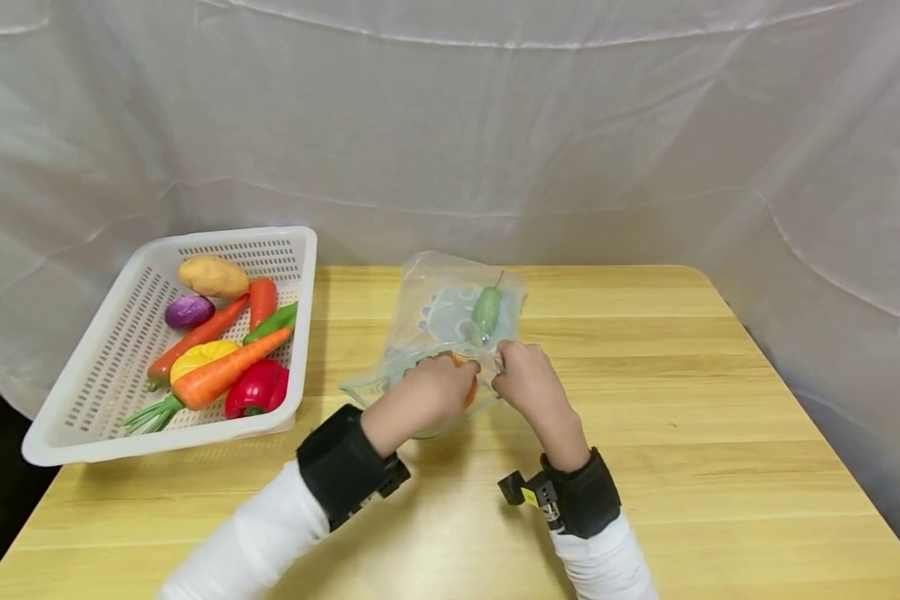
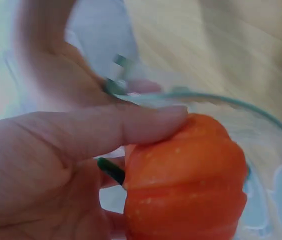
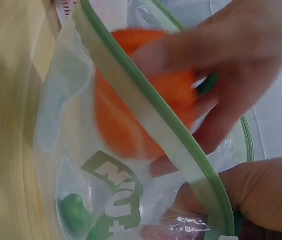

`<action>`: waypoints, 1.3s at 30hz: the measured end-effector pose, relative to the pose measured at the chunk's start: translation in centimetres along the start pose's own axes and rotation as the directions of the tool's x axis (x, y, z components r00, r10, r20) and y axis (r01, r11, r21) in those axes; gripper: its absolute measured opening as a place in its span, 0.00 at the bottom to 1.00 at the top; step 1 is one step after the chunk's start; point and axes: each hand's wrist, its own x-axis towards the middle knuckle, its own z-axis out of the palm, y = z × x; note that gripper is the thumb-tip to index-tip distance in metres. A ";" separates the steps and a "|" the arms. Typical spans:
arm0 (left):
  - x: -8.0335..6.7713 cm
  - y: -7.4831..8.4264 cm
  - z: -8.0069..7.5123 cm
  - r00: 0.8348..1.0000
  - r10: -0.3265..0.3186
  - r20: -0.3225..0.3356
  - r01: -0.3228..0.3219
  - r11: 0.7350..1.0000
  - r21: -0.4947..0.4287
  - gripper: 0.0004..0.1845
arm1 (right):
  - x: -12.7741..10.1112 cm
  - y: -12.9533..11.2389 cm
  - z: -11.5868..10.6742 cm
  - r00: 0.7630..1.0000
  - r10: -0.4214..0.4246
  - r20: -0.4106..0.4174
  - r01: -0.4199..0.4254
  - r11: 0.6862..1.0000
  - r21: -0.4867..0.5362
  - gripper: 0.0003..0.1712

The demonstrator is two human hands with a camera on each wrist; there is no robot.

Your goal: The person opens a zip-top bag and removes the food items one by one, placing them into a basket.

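Note:
My left hand (image 1: 438, 392) grips a small ribbed orange pumpkin (image 2: 186, 185) with a short green stem, thumb on one side and fingers on the other. The pumpkin is inside the open mouth of a clear zip bag (image 1: 420, 304) with a green-edged rim. My right hand (image 1: 528, 379) pinches that rim at its right side, as the right wrist view also shows. Deeper in the bag lies a green vegetable (image 1: 487, 311) with a thin stem, seen through the plastic. The left fingertips are partly hidden in the head view.
A white perforated basket (image 1: 309, 292) stands at the left of the wooden table (image 1: 645, 375). It holds a carrot (image 1: 228, 367), a potato (image 1: 213, 276), a red bell pepper (image 1: 257, 388), a purple vegetable (image 1: 190, 312) and other vegetables. A pale curtain (image 1: 495, 125) hangs behind.

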 end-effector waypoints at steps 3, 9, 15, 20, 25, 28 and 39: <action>-4.3 0.6 -1.5 0.998 0.054 -0.045 -0.055 0.998 -0.012 0.23 | 0.0 0.0 0.0 1.000 -0.004 -0.004 0.004 1.000 -0.005 0.19; -8.8 -0.6 -1.9 0.977 0.210 -0.027 -0.211 0.972 -0.102 0.30 | 0.0 0.0 -0.1 1.000 -0.018 0.007 0.018 1.000 -0.002 0.21; -10.8 -3.1 -2.7 0.925 0.374 -0.073 -0.379 0.921 -0.089 0.36 | 0.0 0.0 -0.2 1.000 -0.021 0.003 0.021 1.000 0.014 0.20; -12.0 -5.4 -3.4 0.881 0.443 -0.168 -0.459 0.885 -0.073 0.35 | -0.1 0.1 -0.4 1.000 -0.006 0.016 0.006 1.000 0.012 0.19; -13.2 -8.1 -3.9 0.881 0.386 -0.272 -0.430 0.894 -0.123 0.34 | -0.3 0.1 -0.4 1.000 -0.004 0.020 0.003 1.000 0.012 0.20; -13.6 -10.1 -3.8 0.889 0.288 -0.356 -0.354 0.926 -0.133 0.34 | -0.4 0.2 -0.2 1.000 -0.009 0.021 0.009 1.000 0.012 0.20; -10.9 -18.2 -2.0 0.948 -0.162 -0.273 0.053 0.929 -0.367 0.37 | -0.1 0.4 -0.1 1.000 -0.029 0.009 0.029 1.000 -0.010 0.21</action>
